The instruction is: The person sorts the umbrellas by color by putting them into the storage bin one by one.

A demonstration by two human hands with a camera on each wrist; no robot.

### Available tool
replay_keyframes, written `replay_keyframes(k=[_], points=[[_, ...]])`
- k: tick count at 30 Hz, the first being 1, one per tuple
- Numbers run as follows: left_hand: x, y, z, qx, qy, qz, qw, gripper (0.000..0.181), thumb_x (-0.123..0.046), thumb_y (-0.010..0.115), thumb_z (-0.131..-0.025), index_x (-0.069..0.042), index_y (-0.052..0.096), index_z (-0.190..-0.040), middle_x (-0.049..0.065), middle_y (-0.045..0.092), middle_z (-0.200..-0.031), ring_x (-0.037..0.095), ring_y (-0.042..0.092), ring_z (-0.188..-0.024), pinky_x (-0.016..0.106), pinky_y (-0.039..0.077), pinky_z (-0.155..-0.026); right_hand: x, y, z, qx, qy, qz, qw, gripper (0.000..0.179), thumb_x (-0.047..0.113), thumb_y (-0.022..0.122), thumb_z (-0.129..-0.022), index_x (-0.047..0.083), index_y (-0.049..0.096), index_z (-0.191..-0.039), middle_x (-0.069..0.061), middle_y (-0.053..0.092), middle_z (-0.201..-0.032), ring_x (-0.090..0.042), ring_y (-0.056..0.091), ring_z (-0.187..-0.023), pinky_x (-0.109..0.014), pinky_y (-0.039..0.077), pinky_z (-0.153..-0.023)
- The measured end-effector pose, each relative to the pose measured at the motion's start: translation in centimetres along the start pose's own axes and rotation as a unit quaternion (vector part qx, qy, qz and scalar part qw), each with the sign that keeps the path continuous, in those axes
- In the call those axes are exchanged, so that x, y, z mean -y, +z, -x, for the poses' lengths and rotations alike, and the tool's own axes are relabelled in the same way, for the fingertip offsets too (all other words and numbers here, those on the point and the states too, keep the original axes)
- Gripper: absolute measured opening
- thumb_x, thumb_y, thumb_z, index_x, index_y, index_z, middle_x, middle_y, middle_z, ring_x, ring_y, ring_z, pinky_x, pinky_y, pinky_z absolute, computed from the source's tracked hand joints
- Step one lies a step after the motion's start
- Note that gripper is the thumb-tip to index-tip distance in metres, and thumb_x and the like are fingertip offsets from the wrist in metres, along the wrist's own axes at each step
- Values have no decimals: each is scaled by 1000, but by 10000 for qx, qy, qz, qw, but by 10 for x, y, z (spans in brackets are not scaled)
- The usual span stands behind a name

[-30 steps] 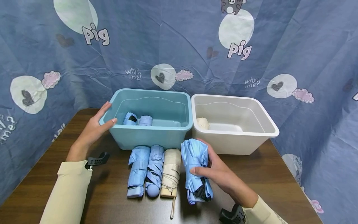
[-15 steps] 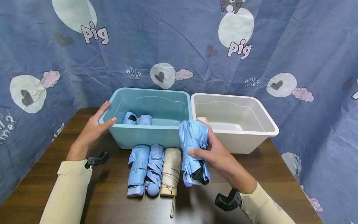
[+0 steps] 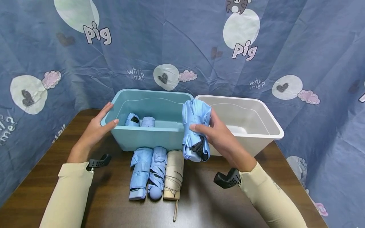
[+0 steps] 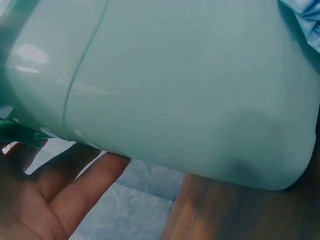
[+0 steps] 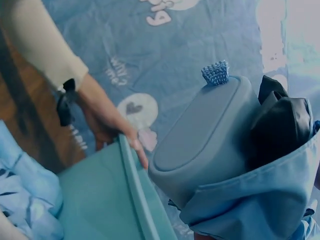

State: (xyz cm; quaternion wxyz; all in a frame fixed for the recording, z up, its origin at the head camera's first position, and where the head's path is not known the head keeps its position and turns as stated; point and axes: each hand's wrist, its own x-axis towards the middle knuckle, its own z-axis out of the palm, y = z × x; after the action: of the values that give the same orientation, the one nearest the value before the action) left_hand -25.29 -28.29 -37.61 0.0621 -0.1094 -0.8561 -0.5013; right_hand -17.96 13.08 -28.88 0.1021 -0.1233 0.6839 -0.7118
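Observation:
My right hand [image 3: 223,137] grips a light-blue folded umbrella [image 3: 195,112], thumb across its front. It is upright above the table, in front of where the two bins meet, its top overlapping their rims. The right wrist view shows its flat oval handle end [image 5: 200,125] and black cloth tucked beside it. My left hand [image 3: 94,131] touches the near left corner of the teal bin [image 3: 151,139], thumb at the rim. Straight fingers [image 4: 92,187] lie along its outer wall in the left wrist view. Inside that bin are two blue rolled umbrellas [image 3: 148,122].
Before the teal bin lie two blue folded umbrellas [image 3: 141,174] [image 3: 156,174] and a beige one [image 3: 174,172] with a wrist cord, side by side on the wooden table [image 3: 211,205]. A white bin [image 3: 273,136] stands right of the teal one. A printed blue cloth [image 3: 182,41] hangs behind.
My right hand has raised the blue umbrella from near the table to the height of the bin rims. The left hand stays at the teal bin's corner.

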Motion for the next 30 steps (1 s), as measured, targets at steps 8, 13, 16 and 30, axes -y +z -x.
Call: replay_keyframes(k=[8,13,16,30], points=[[2,0,2,30,13,-86,10000,76,-36,58,-94,-24,16,-156,-6,4,-162,39,11,-144,71,19,-103,7,8,-27,33,8,78,10000,76,22,75,-84,31,30,-144,-6,47,-134,-22,49,-120,-50,39,-101],[0,-1,1,30,-9,-48,10000,76,-34,58,-94,-22,16,-156,-5,4,-162,39,10,-144,71,18,-104,8,14,-46,-56,29,110,9999,75,24,76,-82,31,32,-142,-3,47,-135,-20,45,-125,-54,31,-105],[0,-1,0,24,29,-39,10000,76,-33,58,-94,-20,16,-156,-2,4,-162,40,10,-144,71,18,-103,8,17,-59,-140,55,160,9998,73,24,76,-81,29,33,-140,-2,49,-133,-19,43,-126,-55,32,-103],[2,-1,0,11,63,7,10000,76,-34,59,-94,-23,16,-156,-5,4,-162,41,13,-143,71,20,-103,-2,36,-116,-670,425,52,9968,87,20,75,-79,23,21,-148,-3,37,-140,-19,39,-126,-55,33,-103]])
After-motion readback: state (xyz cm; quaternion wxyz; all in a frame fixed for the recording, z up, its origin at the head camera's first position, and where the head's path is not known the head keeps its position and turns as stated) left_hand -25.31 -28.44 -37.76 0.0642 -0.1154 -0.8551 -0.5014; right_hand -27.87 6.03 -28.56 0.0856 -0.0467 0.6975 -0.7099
